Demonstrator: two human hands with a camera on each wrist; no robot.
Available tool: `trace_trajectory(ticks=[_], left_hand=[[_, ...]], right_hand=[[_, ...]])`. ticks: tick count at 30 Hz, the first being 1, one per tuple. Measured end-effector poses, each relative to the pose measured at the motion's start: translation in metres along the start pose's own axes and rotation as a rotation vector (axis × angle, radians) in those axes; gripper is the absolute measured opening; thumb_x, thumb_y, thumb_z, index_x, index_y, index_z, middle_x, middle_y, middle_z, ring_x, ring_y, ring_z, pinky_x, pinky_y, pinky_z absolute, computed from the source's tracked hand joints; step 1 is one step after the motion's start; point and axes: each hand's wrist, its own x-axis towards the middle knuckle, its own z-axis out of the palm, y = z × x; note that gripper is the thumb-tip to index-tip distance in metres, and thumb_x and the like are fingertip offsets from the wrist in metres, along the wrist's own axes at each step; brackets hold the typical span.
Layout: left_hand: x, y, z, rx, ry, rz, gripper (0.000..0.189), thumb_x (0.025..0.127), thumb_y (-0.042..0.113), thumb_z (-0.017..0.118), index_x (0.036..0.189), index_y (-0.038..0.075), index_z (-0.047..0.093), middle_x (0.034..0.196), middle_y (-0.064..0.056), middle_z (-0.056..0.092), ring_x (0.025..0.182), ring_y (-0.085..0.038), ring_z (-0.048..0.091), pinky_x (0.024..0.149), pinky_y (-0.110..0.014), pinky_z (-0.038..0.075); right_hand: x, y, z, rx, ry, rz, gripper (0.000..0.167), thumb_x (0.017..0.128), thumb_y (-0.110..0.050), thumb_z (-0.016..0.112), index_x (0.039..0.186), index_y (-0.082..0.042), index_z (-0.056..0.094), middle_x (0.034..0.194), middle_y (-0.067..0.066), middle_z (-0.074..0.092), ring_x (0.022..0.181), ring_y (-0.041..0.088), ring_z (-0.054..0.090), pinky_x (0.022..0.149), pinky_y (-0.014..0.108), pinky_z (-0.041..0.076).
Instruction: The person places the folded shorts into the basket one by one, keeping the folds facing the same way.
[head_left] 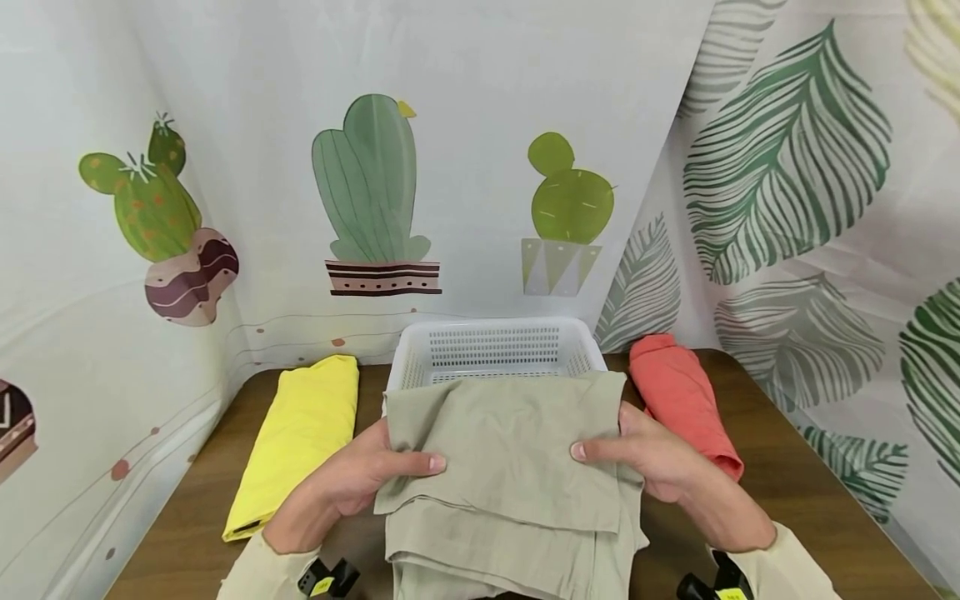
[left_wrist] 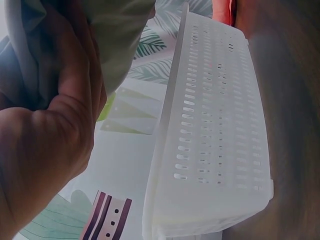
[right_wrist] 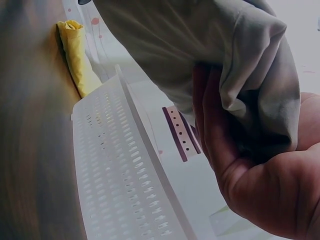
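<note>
A folded grey-beige garment (head_left: pixel 502 450), its exact kind unclear, is held up in front of the white basket by both hands. My left hand (head_left: pixel 375 468) grips its left side, thumb on top and the fingers underneath. On the right side my right hand (head_left: pixel 656 454) grips it the same way, thumb pressing the upper face. Several layers of cloth hang below the thumbs toward the near table edge. Both wrist views show fingers under the garment (right_wrist: pixel 195 45), above the level of the table. The white perforated basket (head_left: pixel 495 343) stands just behind, its near part hidden by the cloth.
A folded yellow cloth (head_left: pixel 300 442) lies on the brown table (head_left: pixel 187 517) to the left of the basket. To the right lies a rolled or folded red cloth (head_left: pixel 682 400). A patterned curtain (head_left: pixel 480 167) hangs close behind the table.
</note>
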Motion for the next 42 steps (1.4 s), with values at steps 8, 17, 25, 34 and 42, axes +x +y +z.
trace_trajectory(ticks=[8,17,25,34,42], left_hand=[[0.002,0.001,0.000,-0.007,0.014,-0.012,0.059,0.095,0.005,0.076,0.142,0.004,0.041,0.128,-0.016,0.057,0.119,-0.030,0.063,0.096,-0.048,0.059],[0.004,0.001,0.000,-0.017,0.022,-0.007,0.060,0.094,0.005,0.077,0.141,0.004,0.041,0.129,-0.016,0.057,0.119,-0.029,0.064,0.096,-0.049,0.059],[0.007,0.002,-0.001,-0.031,0.023,-0.008,0.056,0.094,0.005,0.076,0.139,0.004,0.042,0.127,-0.015,0.060,0.115,-0.029,0.068,0.094,-0.050,0.060],[0.010,0.003,-0.004,-0.057,-0.003,0.000,0.055,0.097,0.004,0.072,0.141,0.006,0.041,0.125,-0.015,0.061,0.111,-0.029,0.070,0.089,-0.051,0.062],[0.015,0.003,-0.006,-0.075,-0.004,-0.006,0.053,0.097,0.004,0.072,0.140,0.006,0.041,0.121,-0.014,0.063,0.105,-0.029,0.073,0.087,-0.049,0.063]], right_hand=[[0.001,-0.002,0.000,-0.001,-0.010,-0.013,0.045,0.096,0.007,0.066,0.135,-0.004,0.046,0.126,0.015,0.071,0.112,0.031,0.073,0.089,0.051,0.061],[0.001,-0.004,-0.002,-0.015,-0.007,-0.025,0.045,0.096,0.007,0.066,0.134,-0.004,0.047,0.126,0.014,0.071,0.111,0.031,0.073,0.088,0.050,0.062],[0.005,-0.007,-0.005,-0.029,0.011,-0.023,0.043,0.096,0.007,0.067,0.133,-0.005,0.048,0.123,0.013,0.072,0.109,0.030,0.074,0.086,0.052,0.062],[0.009,-0.008,-0.007,0.009,-0.013,-0.022,0.039,0.098,0.007,0.063,0.132,-0.004,0.048,0.121,0.016,0.073,0.107,0.034,0.075,0.084,0.055,0.061],[0.011,-0.009,-0.010,0.002,-0.016,-0.031,0.039,0.099,0.007,0.062,0.133,-0.003,0.047,0.122,0.016,0.073,0.106,0.034,0.075,0.083,0.054,0.061]])
